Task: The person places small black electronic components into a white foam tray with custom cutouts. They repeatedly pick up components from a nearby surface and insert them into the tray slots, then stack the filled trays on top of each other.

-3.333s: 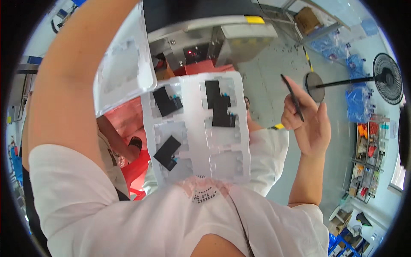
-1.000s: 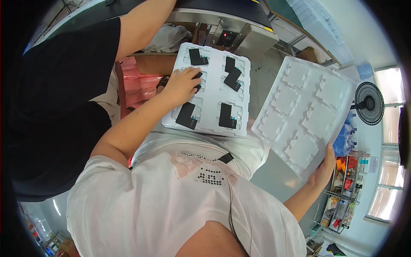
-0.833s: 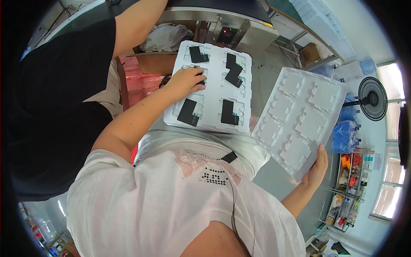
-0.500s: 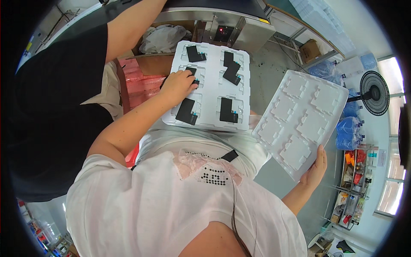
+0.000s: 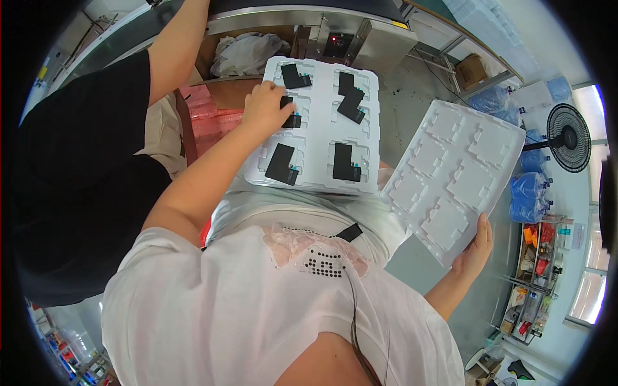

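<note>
A white plastic tray (image 5: 322, 128) rests at my lap, with flat black L-shaped pieces in its pockets, small blue tabs showing on them. My left hand (image 5: 265, 110) bends over the middle-left pocket, its curled fingers gripping the upper part of a black L-shaped piece (image 5: 293, 121) that they partly cover. On the right side, two black pieces (image 5: 351, 103) overlap and lie askew across the upper and middle pockets. My right hand (image 5: 473, 251) is closed on the lower edge of a second white tray (image 5: 460, 174), held tilted out to the right, its moulded pockets bare.
At my left a person in a black top (image 5: 84, 180) reaches toward the dark conveyor belt (image 5: 296, 8). A metal control box (image 5: 383, 45) stands beyond my tray. Pink wrapped material (image 5: 206, 112) lies at its left. A black fan (image 5: 568, 137) and shelves (image 5: 534, 283) stand right.
My left hand has shifted slightly away from me over the middle-left pocket, uncovering more of the black piece. The right hand still holds the second tray in nearly the same place.
</note>
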### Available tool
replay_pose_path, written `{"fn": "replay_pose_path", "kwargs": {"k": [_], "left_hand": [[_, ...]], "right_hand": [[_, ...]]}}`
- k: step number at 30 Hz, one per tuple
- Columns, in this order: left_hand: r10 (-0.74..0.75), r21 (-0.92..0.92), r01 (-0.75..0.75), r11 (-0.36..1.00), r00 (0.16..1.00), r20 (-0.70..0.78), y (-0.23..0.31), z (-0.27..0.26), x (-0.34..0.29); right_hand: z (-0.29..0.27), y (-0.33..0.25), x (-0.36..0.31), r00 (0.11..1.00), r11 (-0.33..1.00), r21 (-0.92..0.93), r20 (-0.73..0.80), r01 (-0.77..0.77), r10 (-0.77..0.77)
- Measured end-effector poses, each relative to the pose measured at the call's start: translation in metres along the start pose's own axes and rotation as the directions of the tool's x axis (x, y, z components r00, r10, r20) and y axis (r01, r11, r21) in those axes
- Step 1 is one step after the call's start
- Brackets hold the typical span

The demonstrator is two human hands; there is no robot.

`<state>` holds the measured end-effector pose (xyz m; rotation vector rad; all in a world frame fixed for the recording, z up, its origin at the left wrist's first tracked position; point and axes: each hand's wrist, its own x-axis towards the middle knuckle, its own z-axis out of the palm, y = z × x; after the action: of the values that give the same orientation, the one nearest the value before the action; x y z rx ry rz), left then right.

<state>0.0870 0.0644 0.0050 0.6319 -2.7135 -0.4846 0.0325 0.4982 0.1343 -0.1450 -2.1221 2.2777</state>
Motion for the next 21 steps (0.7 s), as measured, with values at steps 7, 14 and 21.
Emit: {"fn": "replay_pose_path", "kwargs": {"k": [7,14,21], "left_hand": [[-0.249,0.322,0.247,0.914,0.968,-0.036,0.029,0.038,0.069],[-0.137,0.22,0.119,0.968,0.988,0.069,0.02,0.024,0.075],[0.175,0.119,-0.232,0.965,0.915,0.364,0.017,0.022,0.093]], "right_hand": [[0.013,-0.004,0.0,0.993,0.974,0.195,0.049,-0.111,0.103],[0.013,-0.005,-0.005,0.995,0.982,0.165,-0.026,-0.087,0.092],[0.016,-0.003,-0.004,0.994,0.976,0.192,-0.015,-0.1,0.105]]}}
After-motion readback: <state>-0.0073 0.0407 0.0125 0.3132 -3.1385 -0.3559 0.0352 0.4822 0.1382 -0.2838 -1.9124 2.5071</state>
